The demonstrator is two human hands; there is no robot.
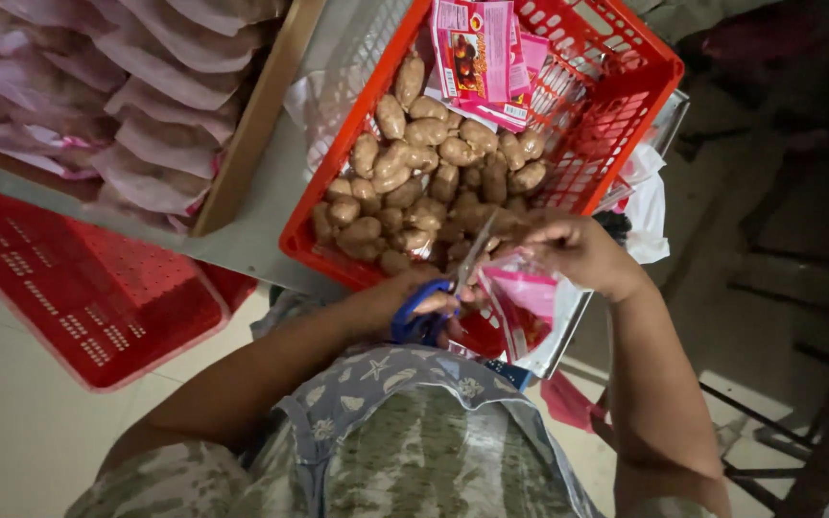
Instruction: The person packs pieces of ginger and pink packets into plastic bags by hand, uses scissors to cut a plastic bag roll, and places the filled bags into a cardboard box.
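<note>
My left hand (397, 305) grips blue-handled scissors (438, 305), whose blades point up and to the right towards a pink and clear plastic packet (528, 299). My right hand (576, 251) pinches the top of that packet just above the near rim of a red plastic basket (626, 105). The basket holds several brown oval pieces (414, 182) heaped at its near side, and flat pink printed packets (477, 58) lie at its far end.
The basket rests on a grey metal table (261, 225). A wooden-edged tray (256, 120) at the left holds several filled pinkish bags (146, 86). A red perforated tray (79, 288) sits lower left. Dark metal frames (769, 288) stand at the right.
</note>
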